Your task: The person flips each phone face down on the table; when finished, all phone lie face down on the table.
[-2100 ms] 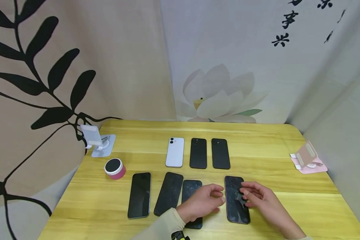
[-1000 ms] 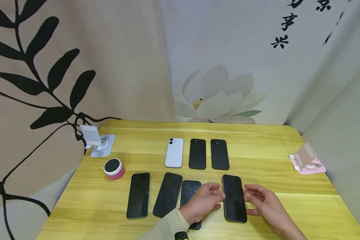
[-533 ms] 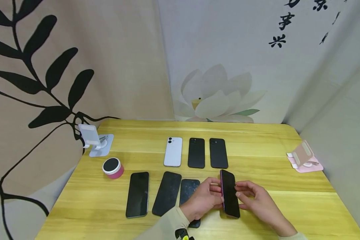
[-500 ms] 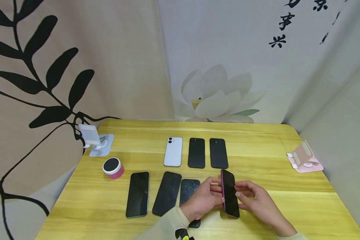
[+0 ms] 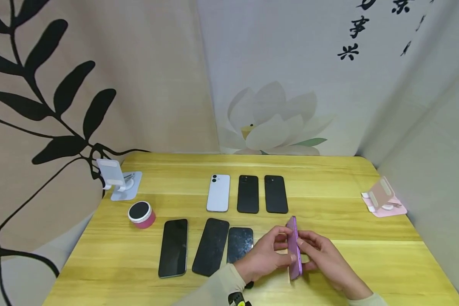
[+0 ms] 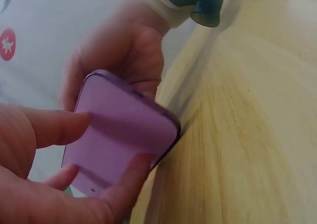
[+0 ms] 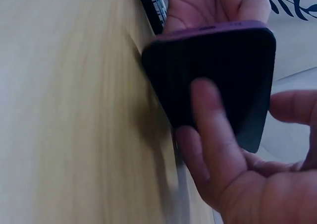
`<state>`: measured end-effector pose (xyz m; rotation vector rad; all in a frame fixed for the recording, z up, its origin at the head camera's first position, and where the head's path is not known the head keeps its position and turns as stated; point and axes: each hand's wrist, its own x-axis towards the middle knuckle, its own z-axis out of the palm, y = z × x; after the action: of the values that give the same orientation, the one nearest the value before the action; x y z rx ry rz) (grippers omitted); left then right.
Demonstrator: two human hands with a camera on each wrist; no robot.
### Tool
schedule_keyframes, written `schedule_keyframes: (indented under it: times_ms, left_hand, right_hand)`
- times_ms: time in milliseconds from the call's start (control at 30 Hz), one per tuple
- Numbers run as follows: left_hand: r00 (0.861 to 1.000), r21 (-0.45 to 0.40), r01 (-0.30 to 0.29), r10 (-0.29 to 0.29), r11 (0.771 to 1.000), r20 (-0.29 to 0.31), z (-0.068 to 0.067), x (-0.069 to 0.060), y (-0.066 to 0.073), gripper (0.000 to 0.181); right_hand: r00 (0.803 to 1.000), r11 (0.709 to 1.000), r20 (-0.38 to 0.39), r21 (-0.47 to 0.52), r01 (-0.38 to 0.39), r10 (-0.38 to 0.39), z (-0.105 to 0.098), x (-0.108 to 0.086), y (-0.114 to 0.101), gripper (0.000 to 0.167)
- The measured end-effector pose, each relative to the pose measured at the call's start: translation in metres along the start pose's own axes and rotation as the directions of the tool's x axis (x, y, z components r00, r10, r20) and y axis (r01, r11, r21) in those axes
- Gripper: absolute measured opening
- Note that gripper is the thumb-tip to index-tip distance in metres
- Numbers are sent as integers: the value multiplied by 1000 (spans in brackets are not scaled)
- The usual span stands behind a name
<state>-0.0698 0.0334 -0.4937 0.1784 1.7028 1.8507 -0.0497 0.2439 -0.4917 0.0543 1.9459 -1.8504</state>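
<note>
Between my two hands a purple smartphone (image 5: 293, 244) stands tipped up on its long edge, above or just touching the table. My left hand (image 5: 264, 255) holds it from the left, fingers and thumb against the purple back (image 6: 119, 117). From the right, my right hand (image 5: 325, 259) pinches it; in the right wrist view one finger lies across the dark screen (image 7: 237, 80) and others are at the edges. A speckled dark phone (image 5: 239, 244) lies partly hidden beneath my left hand and wrist.
Left of it lie a black phone (image 5: 211, 246) and a glossy dark phone (image 5: 173, 248). Behind are a white phone (image 5: 218, 193) and two black phones (image 5: 247, 194). A pink jar (image 5: 141, 215), a white phone stand (image 5: 118, 179) and a pink stand (image 5: 384, 197) sit towards the sides.
The phone lay screen up, its screen film wrinkled at first, then smooth. Both hands have tilted it up onto its long edge, so its purple back now faces left.
</note>
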Motion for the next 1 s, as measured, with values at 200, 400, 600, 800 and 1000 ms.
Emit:
schedule_keyframes:
  times_ms: [200, 400, 600, 800, 1000]
  left_hand:
    - [998, 267, -9, 26, 964, -58, 6, -2, 0, 70]
    - [997, 334, -3, 31, 943, -77, 9, -5, 2, 72]
    - [996, 185, 20, -2, 983, -93, 5, -4, 4, 57]
    - [986, -148, 45, -68, 988, -152, -2, 0, 2, 40]
    - [991, -184, 71, -91, 980, -101, -6, -3, 2, 31]
  right_hand:
    - [1000, 999, 0, -52, 2, -2, 1, 0, 2, 68]
    - [1000, 997, 4, -67, 30, -30, 1, 2, 3, 62]
    - [999, 994, -36, -106, 16, -20, 1, -2, -2, 63]
    - [994, 983, -104, -182, 12, -31, 2, -10, -18, 61]
    - [995, 982, -75, -181, 46, -61, 8, -14, -27, 59]
